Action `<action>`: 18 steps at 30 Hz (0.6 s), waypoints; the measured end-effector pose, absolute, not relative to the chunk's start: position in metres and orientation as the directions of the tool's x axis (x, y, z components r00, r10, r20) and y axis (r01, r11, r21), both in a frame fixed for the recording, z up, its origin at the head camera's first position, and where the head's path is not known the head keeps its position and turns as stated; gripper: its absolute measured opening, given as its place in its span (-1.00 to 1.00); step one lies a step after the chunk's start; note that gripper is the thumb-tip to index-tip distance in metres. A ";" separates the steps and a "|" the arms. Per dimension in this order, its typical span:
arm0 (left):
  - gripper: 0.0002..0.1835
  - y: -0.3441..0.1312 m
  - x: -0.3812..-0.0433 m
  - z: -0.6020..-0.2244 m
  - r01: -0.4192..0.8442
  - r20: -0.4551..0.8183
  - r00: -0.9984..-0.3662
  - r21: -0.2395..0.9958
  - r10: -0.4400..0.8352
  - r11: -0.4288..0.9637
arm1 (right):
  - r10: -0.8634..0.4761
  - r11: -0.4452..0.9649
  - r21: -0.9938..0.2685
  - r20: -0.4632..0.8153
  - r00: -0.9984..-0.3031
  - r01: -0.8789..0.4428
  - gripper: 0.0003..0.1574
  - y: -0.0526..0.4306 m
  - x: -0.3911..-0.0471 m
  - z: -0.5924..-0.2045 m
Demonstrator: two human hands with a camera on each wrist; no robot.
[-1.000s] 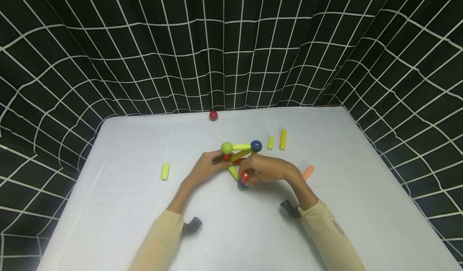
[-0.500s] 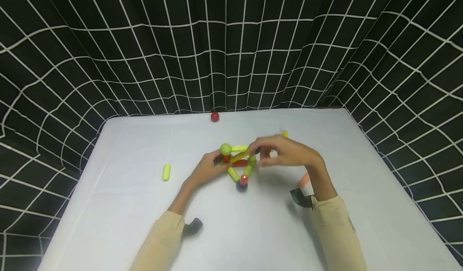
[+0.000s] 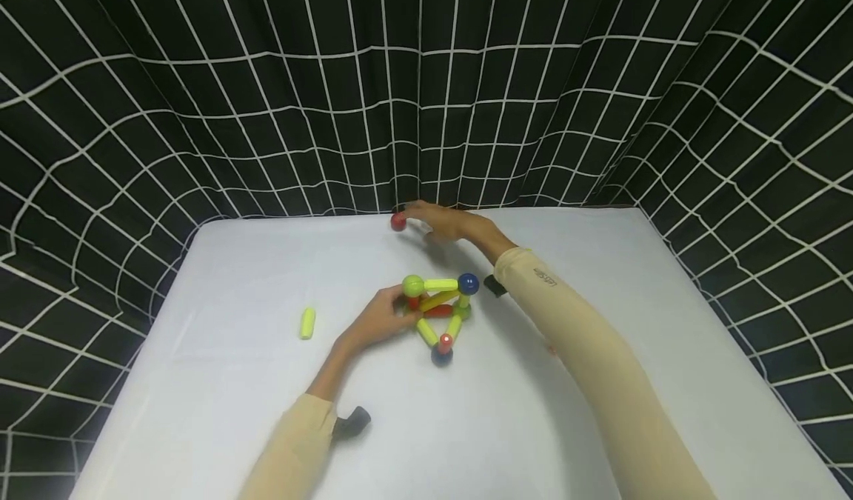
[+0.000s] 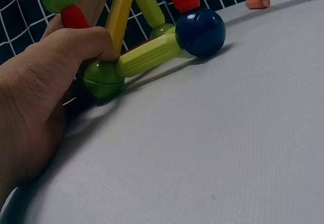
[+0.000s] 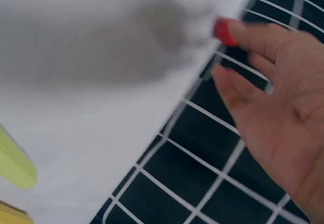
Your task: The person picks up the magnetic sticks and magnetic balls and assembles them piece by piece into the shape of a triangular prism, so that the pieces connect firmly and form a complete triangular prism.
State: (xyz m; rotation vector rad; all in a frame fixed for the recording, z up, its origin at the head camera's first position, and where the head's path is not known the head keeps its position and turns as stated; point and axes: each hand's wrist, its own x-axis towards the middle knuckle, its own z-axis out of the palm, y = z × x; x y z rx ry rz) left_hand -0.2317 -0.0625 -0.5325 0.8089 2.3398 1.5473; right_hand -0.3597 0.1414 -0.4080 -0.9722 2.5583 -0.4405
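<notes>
A frame of magnetic rods and balls stands in the middle of the table, with a green ball (image 3: 412, 286) and a dark blue ball (image 3: 468, 284) at its top. My left hand (image 3: 380, 318) grips its left side; in the left wrist view the thumb lies by the yellow rod (image 4: 120, 14), just above a lower green ball (image 4: 104, 78). A red rod (image 3: 446, 342) rises from the near blue ball (image 3: 442, 357). At the back edge, my right hand (image 3: 440, 220) reaches to a red ball (image 3: 397, 222), fingertips right at it, thumb apart from the fingers.
A loose yellow-green rod (image 3: 307, 323) lies on the left of the white table. Another yellow-green rod (image 5: 15, 161) and a yellow rod (image 5: 12, 215) show in the right wrist view. An orange rod (image 4: 257, 2) lies to the right. A dark gridded curtain (image 3: 306, 107) stands behind the table.
My right hand has left the red rod on the near blue ball and moved away to the back, up to the red ball. My left hand stays on the frame.
</notes>
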 end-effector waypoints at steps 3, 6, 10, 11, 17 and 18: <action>-0.61 -0.062 -0.231 -0.534 0.345 0.142 -0.809 0.900 0.571 0.265 | -0.685 0.725 -0.288 -0.219 -0.694 -0.625 0.02 0.133 -0.364 -0.419; -0.60 -0.063 -0.231 -0.535 0.356 0.150 -0.801 0.898 0.579 0.259 | -0.685 0.728 -0.182 -0.236 -0.690 -0.661 0.02 0.130 -0.366 -0.427; -0.61 -0.063 -0.230 -0.535 0.354 0.139 -0.802 0.894 0.581 0.274 | -0.676 0.735 -0.120 -0.216 -0.705 -0.668 -0.16 0.127 -0.365 -0.432; -0.61 -0.063 -0.230 -0.535 0.355 0.138 -0.803 0.892 0.580 0.279 | -0.669 0.741 -0.115 -0.207 -0.714 -0.661 -0.22 0.127 -0.364 -0.433; -0.64 -0.063 -0.229 -0.533 0.354 0.127 -0.819 0.879 0.559 0.319 | -0.643 0.765 -0.123 -0.204 -0.738 -0.632 -0.59 0.138 -0.360 -0.433; -0.65 -0.064 -0.229 -0.532 0.353 0.126 -0.825 0.877 0.551 0.327 | -0.641 0.768 -0.143 -0.204 -0.740 -0.625 -0.64 0.143 -0.358 -0.433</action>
